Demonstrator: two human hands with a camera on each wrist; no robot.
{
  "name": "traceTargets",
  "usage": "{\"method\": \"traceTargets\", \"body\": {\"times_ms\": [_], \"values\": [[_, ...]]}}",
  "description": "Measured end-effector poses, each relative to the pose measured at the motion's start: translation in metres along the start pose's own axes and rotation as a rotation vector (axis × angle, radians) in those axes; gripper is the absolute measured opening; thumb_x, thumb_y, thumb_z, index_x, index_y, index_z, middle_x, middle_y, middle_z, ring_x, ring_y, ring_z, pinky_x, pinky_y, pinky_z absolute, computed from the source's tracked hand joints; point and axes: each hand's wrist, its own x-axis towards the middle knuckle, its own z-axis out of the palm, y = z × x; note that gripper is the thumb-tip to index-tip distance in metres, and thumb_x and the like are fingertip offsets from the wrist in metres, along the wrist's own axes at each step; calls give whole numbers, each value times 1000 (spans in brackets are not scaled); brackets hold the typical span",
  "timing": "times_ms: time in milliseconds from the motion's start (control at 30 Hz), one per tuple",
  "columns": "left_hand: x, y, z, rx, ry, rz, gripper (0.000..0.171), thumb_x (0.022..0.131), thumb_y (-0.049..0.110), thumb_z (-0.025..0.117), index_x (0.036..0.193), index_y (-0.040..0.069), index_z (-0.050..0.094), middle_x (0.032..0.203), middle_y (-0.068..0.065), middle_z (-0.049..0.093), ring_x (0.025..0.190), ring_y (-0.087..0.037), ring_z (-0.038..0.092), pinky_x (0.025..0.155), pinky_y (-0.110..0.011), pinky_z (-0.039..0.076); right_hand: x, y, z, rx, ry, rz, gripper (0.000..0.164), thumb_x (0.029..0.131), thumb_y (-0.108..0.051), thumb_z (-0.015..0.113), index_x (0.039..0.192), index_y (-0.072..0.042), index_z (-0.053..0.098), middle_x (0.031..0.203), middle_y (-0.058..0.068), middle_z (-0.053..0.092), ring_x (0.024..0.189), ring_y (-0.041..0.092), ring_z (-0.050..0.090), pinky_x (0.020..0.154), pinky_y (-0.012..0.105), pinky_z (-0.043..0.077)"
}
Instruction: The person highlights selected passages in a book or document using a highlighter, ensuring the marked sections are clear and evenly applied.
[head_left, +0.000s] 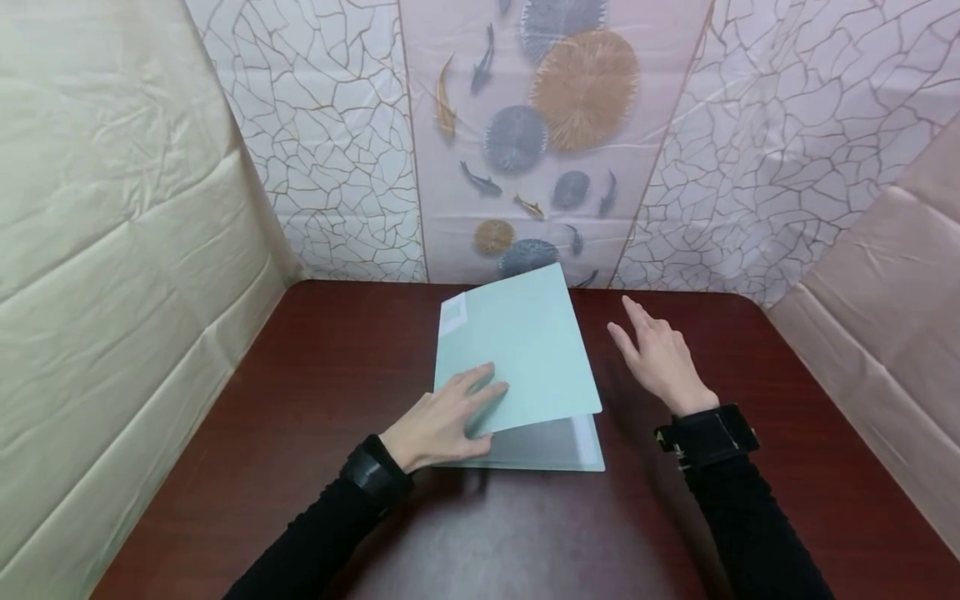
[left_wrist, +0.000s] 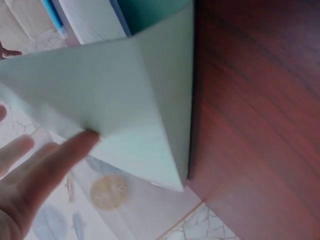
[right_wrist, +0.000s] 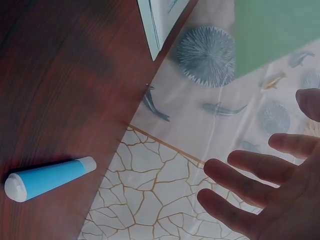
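Observation:
A mint-green folder point(head_left: 517, 342) lies on the table with its front cover raised at a slant, showing pale sheets point(head_left: 540, 446) inside. My left hand point(head_left: 450, 417) is at its left side, fingers spread against the outside of the cover. One finger point(left_wrist: 75, 150) touches the cover point(left_wrist: 100, 95) in the left wrist view. The thumb is by the cover's lower edge; whether it pinches is unclear. Right of the folder, my right hand point(head_left: 663, 358) hovers with fingers extended, holding nothing. A light-blue tube with white ends point(right_wrist: 50, 177) lies on the table in the right wrist view.
The dark reddish-brown table point(head_left: 337, 358) reaches back to a patterned cloth point(head_left: 525, 167). Pale cloth hangs on the left point(head_left: 135, 250) and right sides point(head_left: 885, 317). In the head view the tube is not visible.

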Motion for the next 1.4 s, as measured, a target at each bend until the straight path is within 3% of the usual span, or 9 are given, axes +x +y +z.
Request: {"method": "traceTargets", "body": {"times_ms": [267,467,667,933,1033,1167,1267,1400], "values": [[-14,-1,-5,-51,131,10,66,81,23,61,144,22,43,155,-8,35,135,-24,46,75,-34,56,3,-3,2,-3,10,-21,59,103,-37,42,150,-2,31,144,31,43,118,51,48,90,62,41],[-22,4,-8,-43,211,-30,71,78,10,58,146,19,40,154,-12,36,129,-26,53,66,-25,50,4,-6,4,1,20,-25,59,102,-36,44,149,-2,32,143,31,43,118,51,49,91,63,41],[-30,9,-9,-129,274,-137,81,75,1,56,150,19,33,157,-13,30,126,-24,53,54,-19,37,4,-7,8,-5,10,-25,59,102,-36,44,149,-2,32,143,31,44,115,51,51,85,60,43],[-34,8,-14,-359,361,-377,79,77,-7,54,150,15,32,161,-5,19,95,-22,57,52,-22,38,8,-8,7,-1,-16,-17,60,102,-38,44,149,-2,33,144,29,43,119,50,49,88,59,43],[-37,7,-15,-437,356,-454,75,82,-5,49,151,17,28,160,-2,20,107,-22,58,58,-26,40,8,-8,8,2,-32,-7,61,102,-38,44,150,-3,32,146,28,43,120,49,49,88,59,43],[-41,3,-17,-532,375,-512,69,87,-2,44,151,16,25,154,-5,30,132,-25,45,86,-39,46,9,-9,9,0,-40,-5,61,102,-38,45,150,-3,32,145,27,44,118,49,50,83,56,45],[-44,-2,-19,-608,399,-540,67,88,-3,42,151,14,25,148,-8,38,128,-24,45,99,-43,41,9,-9,10,-4,-39,-6,60,102,-38,44,149,-3,33,144,27,45,115,49,52,81,56,46],[-51,-8,-21,-647,412,-591,69,87,-5,41,151,13,25,143,-12,44,117,-23,47,91,-39,37,8,-9,13,-1,-49,-7,60,102,-39,44,149,-2,34,144,27,45,116,49,51,85,58,45]]}}
